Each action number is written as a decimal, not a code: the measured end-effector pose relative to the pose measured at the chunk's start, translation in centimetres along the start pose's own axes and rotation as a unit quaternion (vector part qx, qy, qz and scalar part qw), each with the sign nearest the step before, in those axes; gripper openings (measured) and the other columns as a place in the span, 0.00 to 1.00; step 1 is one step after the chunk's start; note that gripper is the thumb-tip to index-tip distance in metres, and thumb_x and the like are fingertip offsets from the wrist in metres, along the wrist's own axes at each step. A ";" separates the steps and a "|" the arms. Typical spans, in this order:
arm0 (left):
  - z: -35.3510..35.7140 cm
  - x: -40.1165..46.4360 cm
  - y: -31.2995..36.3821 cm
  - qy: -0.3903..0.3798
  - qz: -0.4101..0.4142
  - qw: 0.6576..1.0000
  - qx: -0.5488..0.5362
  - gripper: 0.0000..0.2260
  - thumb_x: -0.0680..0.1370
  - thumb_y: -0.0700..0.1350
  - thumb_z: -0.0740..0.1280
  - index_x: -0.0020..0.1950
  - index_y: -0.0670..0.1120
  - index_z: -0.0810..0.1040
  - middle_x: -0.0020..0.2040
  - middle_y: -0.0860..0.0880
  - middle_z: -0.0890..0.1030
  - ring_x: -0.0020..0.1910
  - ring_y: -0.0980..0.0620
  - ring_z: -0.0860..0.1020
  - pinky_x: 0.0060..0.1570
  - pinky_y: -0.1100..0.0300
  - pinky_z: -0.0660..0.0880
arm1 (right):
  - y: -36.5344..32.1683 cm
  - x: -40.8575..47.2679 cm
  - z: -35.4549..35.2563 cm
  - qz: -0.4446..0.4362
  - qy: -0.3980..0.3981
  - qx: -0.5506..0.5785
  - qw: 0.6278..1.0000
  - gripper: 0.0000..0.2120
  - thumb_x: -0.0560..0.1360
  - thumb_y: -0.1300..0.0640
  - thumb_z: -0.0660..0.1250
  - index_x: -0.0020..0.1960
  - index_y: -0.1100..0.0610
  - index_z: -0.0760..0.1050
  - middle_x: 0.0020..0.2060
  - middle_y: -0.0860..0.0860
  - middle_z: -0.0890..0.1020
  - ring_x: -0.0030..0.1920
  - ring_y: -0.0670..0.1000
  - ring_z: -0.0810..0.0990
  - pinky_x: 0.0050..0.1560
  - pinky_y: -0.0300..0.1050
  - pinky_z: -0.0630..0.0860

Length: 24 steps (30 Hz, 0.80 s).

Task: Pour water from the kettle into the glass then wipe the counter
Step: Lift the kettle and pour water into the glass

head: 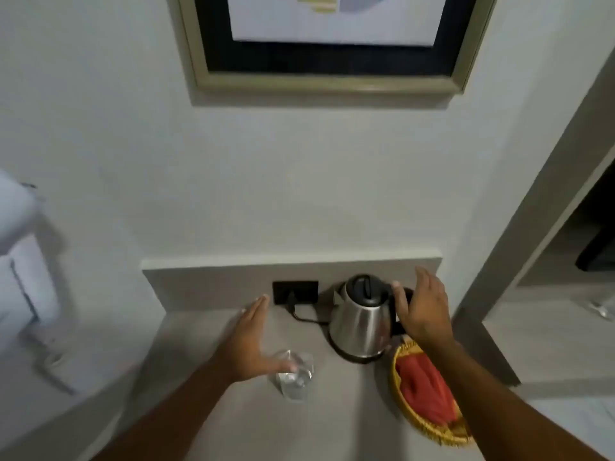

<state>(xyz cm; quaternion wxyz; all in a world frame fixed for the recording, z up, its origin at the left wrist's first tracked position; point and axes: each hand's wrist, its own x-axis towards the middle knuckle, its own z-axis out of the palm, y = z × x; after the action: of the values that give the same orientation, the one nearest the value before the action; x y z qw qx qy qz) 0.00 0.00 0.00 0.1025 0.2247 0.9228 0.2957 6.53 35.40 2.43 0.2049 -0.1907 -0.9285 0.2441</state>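
Observation:
A steel kettle [361, 322] with a black lid stands on its black base at the back right of the grey counter [213, 424]. My right hand [422, 309] hovers open just right of the kettle, over its black handle, thumb near the lid. A clear drinking glass [294, 374] stands in front of the kettle, left of it. My left hand [251, 341] is open, fingers spread, its thumb at the glass's rim. A red cloth [424, 384] lies in a yellow woven basket [429, 430] on the right.
A black wall socket [295, 292] with the kettle's cord plugged in sits in the counter's backsplash. A framed picture [327, 44] hangs above on the white wall. The counter's right edge drops off beside the basket; a doorway opens to the right.

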 end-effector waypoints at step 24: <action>11.8 -1.9 -1.1 0.075 -0.120 0.950 -0.278 0.36 0.58 0.32 0.85 0.63 0.48 0.78 0.50 0.59 0.82 0.46 0.73 0.80 0.43 0.79 0.73 | -1.5 4.1 3.5 0.059 0.048 0.214 0.974 0.20 0.79 0.48 0.63 0.31 0.54 0.74 0.25 0.47 0.72 0.26 0.41 0.71 0.28 0.37 0.70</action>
<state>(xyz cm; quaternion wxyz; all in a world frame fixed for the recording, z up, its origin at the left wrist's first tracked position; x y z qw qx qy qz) 5.05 4.20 -10.08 0.1262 0.0522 0.8292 0.5421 1.01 34.74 1.63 0.2706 -0.2080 -0.8311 0.4391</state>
